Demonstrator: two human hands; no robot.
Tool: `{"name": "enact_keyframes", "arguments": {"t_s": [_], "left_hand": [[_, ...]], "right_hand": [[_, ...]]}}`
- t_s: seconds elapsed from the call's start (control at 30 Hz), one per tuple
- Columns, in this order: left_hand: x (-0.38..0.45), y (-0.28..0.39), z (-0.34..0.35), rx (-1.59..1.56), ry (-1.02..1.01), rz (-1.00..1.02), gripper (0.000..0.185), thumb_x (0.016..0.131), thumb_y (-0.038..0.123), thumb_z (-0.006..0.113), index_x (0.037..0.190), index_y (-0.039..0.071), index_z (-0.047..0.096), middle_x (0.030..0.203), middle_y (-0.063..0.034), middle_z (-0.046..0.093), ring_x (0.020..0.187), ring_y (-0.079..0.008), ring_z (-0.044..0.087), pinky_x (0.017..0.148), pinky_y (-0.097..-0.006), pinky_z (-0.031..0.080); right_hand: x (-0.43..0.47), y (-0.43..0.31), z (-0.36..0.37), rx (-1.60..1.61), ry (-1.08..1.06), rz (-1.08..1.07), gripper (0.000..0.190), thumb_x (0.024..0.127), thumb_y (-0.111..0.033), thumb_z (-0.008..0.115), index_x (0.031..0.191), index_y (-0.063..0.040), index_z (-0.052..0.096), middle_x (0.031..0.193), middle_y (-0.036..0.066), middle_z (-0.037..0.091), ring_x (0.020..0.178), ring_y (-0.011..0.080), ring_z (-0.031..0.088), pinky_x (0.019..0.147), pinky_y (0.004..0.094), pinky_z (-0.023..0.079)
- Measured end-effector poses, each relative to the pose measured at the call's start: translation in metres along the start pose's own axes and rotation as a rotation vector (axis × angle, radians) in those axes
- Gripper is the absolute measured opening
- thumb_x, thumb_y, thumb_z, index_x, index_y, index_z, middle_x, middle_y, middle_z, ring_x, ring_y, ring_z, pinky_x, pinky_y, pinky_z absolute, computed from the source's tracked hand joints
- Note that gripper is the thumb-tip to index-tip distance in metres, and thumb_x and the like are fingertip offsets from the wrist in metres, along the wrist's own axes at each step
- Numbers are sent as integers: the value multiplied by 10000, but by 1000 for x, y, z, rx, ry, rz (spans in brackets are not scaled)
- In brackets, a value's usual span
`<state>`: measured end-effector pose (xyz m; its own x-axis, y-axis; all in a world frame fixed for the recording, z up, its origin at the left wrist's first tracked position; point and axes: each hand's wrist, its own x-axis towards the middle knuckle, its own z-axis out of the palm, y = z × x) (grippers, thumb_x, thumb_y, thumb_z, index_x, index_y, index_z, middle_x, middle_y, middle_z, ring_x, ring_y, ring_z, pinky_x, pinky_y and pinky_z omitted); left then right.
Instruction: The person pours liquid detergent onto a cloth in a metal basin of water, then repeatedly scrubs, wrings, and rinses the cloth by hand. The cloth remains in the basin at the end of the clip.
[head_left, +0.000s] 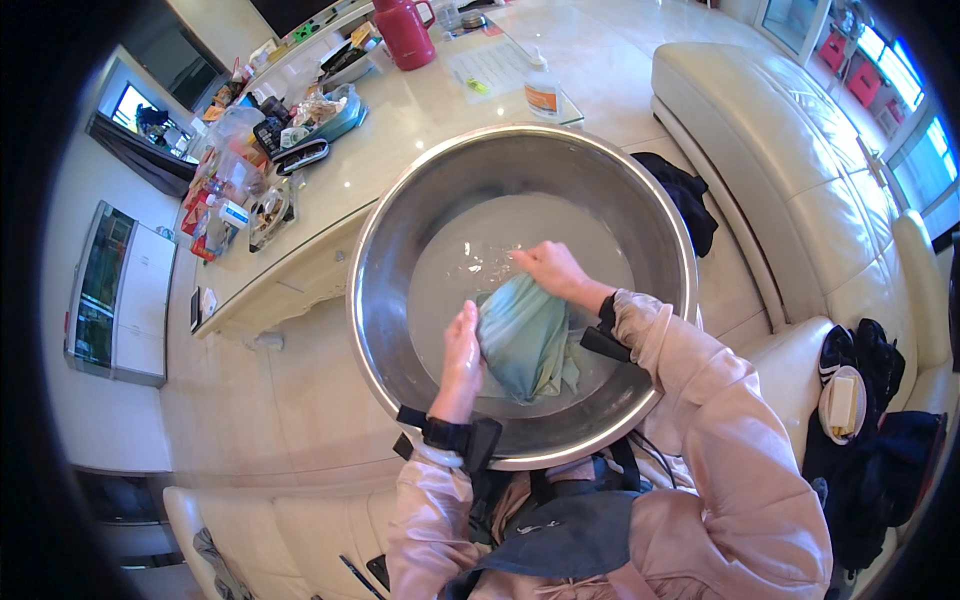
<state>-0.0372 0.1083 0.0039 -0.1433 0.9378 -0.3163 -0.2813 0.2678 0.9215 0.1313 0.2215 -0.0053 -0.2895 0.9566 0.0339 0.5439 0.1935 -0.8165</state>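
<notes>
A large stainless steel basin (382, 217) holds cloudy water (517, 225). Wet light green-blue cloth (525, 337) bunches up out of the water in the basin's middle. My right hand (553, 268) grips the top of the cloth, its fingers closed and pointing left. Upright at the cloth's left side is my left hand (461, 356), palm turned towards the fabric; whether its fingers hold any of it cannot be told. The lower edge of the cloth lies in the water. Dark bands circle both wrists over pink sleeves.
Beyond the basin stands a glass-topped table (405, 127) with a red thermos jug (405, 37), a pump bottle (541, 90) and piled packages. A cream leather sofa (765, 150) runs along the right, where a soap dish (841, 405) rests by dark clothes (870, 480).
</notes>
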Motion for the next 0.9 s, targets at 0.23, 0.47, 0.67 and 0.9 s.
{"name": "enact_keyframes", "arguments": {"t_s": [0.23,0.47,0.67,0.9], "left_hand": [[52,-29,4,648,-71,319,538,851,358,607,1250,109,345,992,-85,538,887,-185,524,748,-332,444],[32,-68,19,1529,-127,326,604,736,412,690,1206,112,460,1061,-201,517,926,-348,535,813,-428,454],[40,-62,7,1310,-182,103,612,727,465,682,1139,55,491,1038,-229,536,965,-401,537,807,-440,458],[31,-70,-1,1310,-158,54,601,729,406,704,1123,59,413,889,-209,593,868,-416,587,745,-451,473]], "right_hand": [[21,38,-19,37,205,-153,394,813,-289,611,1081,-18,509,916,240,571,897,387,564,766,429,442],[-5,64,4,-522,-627,-127,461,755,-184,637,1165,-83,452,1043,233,548,1002,377,545,832,445,445],[-2,65,15,-616,-169,-114,282,792,-130,531,1069,-75,540,983,238,596,919,396,582,777,474,466],[-6,74,31,-394,-94,-155,267,767,-128,538,1015,-29,546,960,238,606,926,392,578,819,476,439]]}}
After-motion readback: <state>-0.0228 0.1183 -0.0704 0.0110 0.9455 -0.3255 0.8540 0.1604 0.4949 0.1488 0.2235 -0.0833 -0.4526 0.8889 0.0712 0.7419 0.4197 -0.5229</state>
